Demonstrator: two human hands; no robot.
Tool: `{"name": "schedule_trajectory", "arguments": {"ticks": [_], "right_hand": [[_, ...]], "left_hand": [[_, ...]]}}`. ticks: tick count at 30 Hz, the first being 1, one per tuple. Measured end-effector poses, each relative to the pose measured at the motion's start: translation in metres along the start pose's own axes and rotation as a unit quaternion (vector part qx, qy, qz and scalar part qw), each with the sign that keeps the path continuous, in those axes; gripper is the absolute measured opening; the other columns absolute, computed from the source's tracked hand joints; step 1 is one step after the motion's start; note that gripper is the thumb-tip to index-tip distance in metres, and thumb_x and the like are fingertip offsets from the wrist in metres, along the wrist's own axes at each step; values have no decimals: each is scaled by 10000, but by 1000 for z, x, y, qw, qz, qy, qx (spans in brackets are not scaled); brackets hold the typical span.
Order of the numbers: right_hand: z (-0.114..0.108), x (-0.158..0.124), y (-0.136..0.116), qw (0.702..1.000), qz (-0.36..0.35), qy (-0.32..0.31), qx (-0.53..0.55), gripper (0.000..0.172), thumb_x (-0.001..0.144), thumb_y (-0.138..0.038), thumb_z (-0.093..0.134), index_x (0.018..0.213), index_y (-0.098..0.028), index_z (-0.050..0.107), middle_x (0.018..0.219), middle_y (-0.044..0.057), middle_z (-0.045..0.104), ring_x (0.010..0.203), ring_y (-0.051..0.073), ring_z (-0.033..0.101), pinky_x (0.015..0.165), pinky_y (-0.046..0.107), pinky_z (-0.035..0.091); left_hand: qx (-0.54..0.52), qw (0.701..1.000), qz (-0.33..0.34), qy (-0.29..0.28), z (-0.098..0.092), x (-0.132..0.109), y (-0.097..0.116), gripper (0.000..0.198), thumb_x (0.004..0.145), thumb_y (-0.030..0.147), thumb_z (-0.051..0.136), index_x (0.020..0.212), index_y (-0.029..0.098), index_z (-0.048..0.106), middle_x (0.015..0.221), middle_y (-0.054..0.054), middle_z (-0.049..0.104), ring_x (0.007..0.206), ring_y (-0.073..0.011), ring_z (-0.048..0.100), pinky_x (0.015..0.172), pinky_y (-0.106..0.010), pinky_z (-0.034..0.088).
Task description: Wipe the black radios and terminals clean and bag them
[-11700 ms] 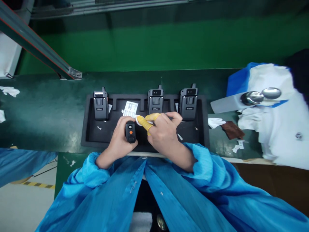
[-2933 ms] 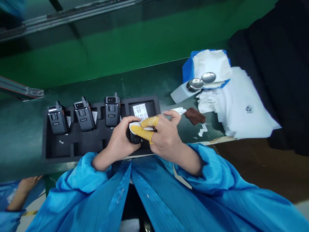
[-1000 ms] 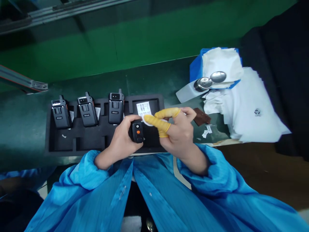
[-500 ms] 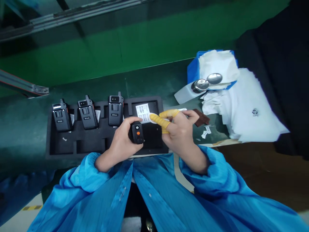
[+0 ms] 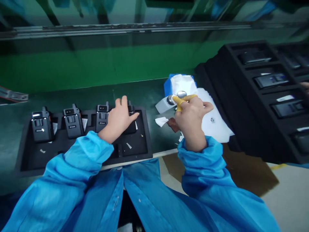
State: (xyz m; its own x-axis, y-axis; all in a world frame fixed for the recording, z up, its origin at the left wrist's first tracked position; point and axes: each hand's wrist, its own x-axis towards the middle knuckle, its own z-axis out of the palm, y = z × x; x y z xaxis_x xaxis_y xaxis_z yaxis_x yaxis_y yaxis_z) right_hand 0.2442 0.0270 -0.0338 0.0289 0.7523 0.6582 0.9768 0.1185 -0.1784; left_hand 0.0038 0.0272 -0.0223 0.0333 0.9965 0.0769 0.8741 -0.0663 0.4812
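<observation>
My left hand [image 5: 119,117] lies over a black walkie-talkie [image 5: 131,128] in the right part of the black foam tray [image 5: 148,141]. Its fingers are spread and its thumb stretches across the radio, most of which is hidden. To the left, three more walkie-talkies [image 5: 72,121] rest in the tray, with white labels beside them. My right hand [image 5: 191,112] wears yellow finger cots and is at the metal top of a translucent bottle [image 5: 163,105]. Thumb and finger come close together there; what they pinch, if anything, I cannot make out.
Behind the bottle is a blue box [image 5: 167,87] of white wipes. White sheets [image 5: 214,119], a crumpled white wipe [image 5: 161,121] and a brown cloth [image 5: 173,125] lie nearby. Stacked black trays [image 5: 241,96] with devices stand right; part of another person's hand [image 5: 305,85] shows there.
The walkie-talkie my left hand held upright now lies in the tray under that hand. My right hand has moved from the white label to the bottle's top. The view has shifted right.
</observation>
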Motion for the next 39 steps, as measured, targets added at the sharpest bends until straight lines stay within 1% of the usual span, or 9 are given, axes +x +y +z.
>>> {"name": "schedule_trajectory", "arguments": {"ticks": [3, 6, 10, 13, 18, 22, 29, 35, 39], "right_hand": [[-3, -3, -2, 1000, 9, -15, 20, 297, 762, -116, 448, 867, -220, 705, 838, 70, 557, 814, 218, 481, 745, 433, 258], [-11, -7, -13, 999, 2, -18, 50, 304, 805, -171, 463, 971, -248, 706, 862, 68, 545, 857, 240, 496, 793, 469, 257], [-9, -10, -42, 992, -38, -67, 104, 299, 802, -152, 486, 982, -268, 695, 869, 56, 553, 871, 233, 499, 820, 464, 251], [7, -10, -68, 984, -80, -107, 116, 297, 817, -120, 459, 927, -266, 693, 841, 35, 559, 849, 206, 486, 836, 444, 240], [35, -12, -107, 970, -190, -130, 78, 314, 896, -122, 420, 920, -262, 701, 896, 24, 602, 858, 174, 458, 868, 403, 203], [46, -16, -118, 960, -254, -113, 38, 309, 930, -151, 419, 852, -244, 703, 911, 20, 628, 843, 152, 446, 907, 399, 154], [44, -17, -108, 972, -224, -77, 2, 357, 921, -95, 401, 719, -202, 675, 812, 7, 612, 803, 138, 453, 893, 391, 152], [49, -15, -119, 963, -258, -80, 14, 337, 924, -113, 404, 779, -219, 690, 891, 6, 637, 823, 128, 456, 916, 396, 143], [49, -17, -116, 972, -224, -76, 2, 352, 920, -99, 394, 713, -198, 660, 847, -1, 623, 806, 123, 460, 902, 389, 153]], "left_hand": [[4, 999, 40, -16, 2, -17, -4, 741, 744, 357, 743, 1353, 120, 394, 1366, -263, 454, 1138, -410, 593, 894, -483, 519], [2, 992, 124, 8, 2, -50, -16, 757, 784, 326, 710, 1399, 118, 323, 1448, -276, 378, 1296, -394, 463, 1014, -488, 454], [6, 974, 226, 11, 7, -95, -31, 641, 879, 244, 576, 1430, 113, 276, 1419, -255, 454, 1358, -353, 400, 1096, -557, 357], [4, 971, 238, -8, 16, -113, -38, 614, 900, 284, 545, 1433, 119, 289, 1403, -245, 484, 1347, -345, 419, 1098, -586, 340], [24, 971, 237, -6, 25, -116, -41, 617, 909, 288, 522, 1437, 67, 292, 1414, -260, 464, 1358, -338, 405, 1103, -564, 343], [50, 969, 242, -9, 25, -115, -40, 650, 913, 240, 494, 1472, 58, 218, 1419, -245, 466, 1364, -323, 397, 1112, -537, 339], [44, 969, 241, -13, 25, -115, -39, 727, 910, 188, 471, 1511, 87, 75, 1423, -230, 467, 1358, -319, 408, 1103, -542, 346], [48, 968, 245, -14, 24, -115, -39, 718, 904, 181, 481, 1505, 71, 104, 1418, -242, 467, 1362, -323, 399, 1094, -530, 365], [53, 968, 246, -17, 24, -115, -39, 698, 900, 183, 492, 1495, 60, 149, 1415, -247, 469, 1364, -329, 394, 1094, -533, 366]]}}
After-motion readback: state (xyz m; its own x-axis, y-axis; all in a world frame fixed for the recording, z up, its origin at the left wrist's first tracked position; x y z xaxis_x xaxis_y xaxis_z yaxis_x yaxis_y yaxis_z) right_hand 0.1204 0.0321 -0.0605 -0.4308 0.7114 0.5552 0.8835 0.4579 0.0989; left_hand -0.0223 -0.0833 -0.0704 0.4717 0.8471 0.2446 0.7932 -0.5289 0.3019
